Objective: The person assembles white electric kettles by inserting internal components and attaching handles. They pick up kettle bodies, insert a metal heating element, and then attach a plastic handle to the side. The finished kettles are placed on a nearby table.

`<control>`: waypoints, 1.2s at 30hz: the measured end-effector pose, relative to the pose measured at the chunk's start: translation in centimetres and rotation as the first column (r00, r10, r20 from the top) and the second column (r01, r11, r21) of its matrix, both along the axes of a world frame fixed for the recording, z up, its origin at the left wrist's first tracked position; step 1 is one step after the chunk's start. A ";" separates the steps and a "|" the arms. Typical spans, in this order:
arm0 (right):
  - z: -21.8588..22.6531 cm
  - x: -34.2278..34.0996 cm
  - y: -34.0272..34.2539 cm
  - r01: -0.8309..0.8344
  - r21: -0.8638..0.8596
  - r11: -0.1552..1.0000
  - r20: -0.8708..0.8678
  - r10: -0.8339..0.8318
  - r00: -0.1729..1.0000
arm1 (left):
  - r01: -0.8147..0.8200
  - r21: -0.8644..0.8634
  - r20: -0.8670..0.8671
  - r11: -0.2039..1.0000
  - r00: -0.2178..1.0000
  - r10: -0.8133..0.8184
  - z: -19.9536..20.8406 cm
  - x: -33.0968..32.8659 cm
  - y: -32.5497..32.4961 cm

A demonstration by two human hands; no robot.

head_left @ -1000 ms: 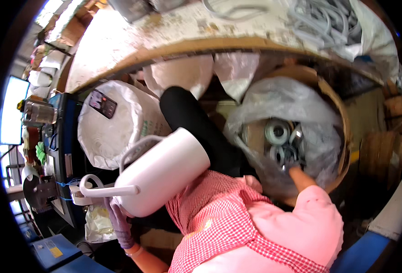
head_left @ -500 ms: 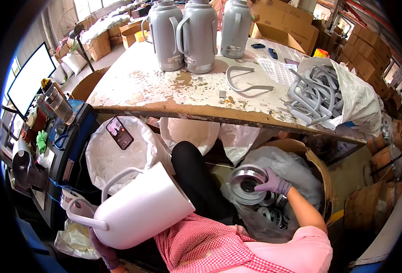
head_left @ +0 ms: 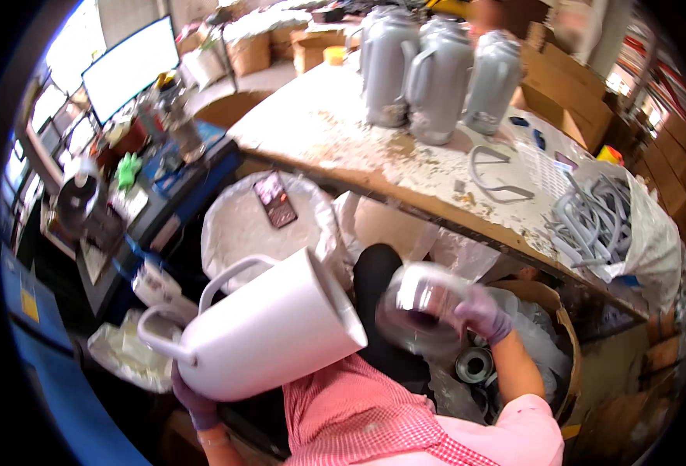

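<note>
A white jug body (head_left: 269, 338) with two looped handles lies tilted across my lap, its wide open end facing up and right. My left hand (head_left: 194, 400), in a purple glove, grips its lower end; most of the fingers are hidden behind it. In my gloved right hand (head_left: 484, 312) is a shiny round collar with a dark opening (head_left: 427, 307), blurred by motion. The collar is near the jug's open end, with a gap between them. Below my right hand, more round collars (head_left: 475, 363) lie in a plastic-lined carton (head_left: 566, 326).
Several grey vacuum jugs (head_left: 440, 85) stand on the worn table (head_left: 319, 140). A loose grey handle (head_left: 486, 182) and a bag of grey handles (head_left: 599, 217) lie to the right. A phone (head_left: 274, 200) rests on a white-lined bin (head_left: 226, 225). Left is a cluttered desk with a monitor (head_left: 129, 70).
My right hand has lifted the collar out of the carton and toward the jug body. The view has turned, shifting the table rightward. My left hand still holds the jug body.
</note>
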State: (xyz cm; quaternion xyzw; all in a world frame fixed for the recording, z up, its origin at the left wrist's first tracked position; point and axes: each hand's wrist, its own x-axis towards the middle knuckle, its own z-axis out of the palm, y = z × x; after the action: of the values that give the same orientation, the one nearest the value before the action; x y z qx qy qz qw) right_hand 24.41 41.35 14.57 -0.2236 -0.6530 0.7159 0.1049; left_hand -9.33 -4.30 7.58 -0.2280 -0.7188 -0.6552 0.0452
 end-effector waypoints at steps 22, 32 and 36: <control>5.7 -4.8 -5.4 0.423 0.840 0.341 -0.482 0.109 0.869 | 0.309 0.123 0.621 0.943 0.717 -0.316 2.3 1.9 4.4; 3.9 -5.6 -3.0 0.154 0.581 0.799 -0.260 0.003 0.966 | 0.090 -0.108 -0.337 0.990 0.934 -0.122 6.3 2.0 7.1; -0.7 -8.2 -1.6 0.001 -0.307 0.952 -0.069 -0.024 0.997 | 0.254 0.306 -0.299 0.918 0.941 -0.161 11.0 0.7 8.5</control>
State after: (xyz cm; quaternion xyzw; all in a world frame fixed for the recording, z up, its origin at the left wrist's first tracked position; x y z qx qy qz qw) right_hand 16.18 39.75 13.82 -0.2153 -0.5284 0.8155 0.0968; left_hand -8.67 4.19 18.53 -0.3787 -0.5537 -0.7334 0.1103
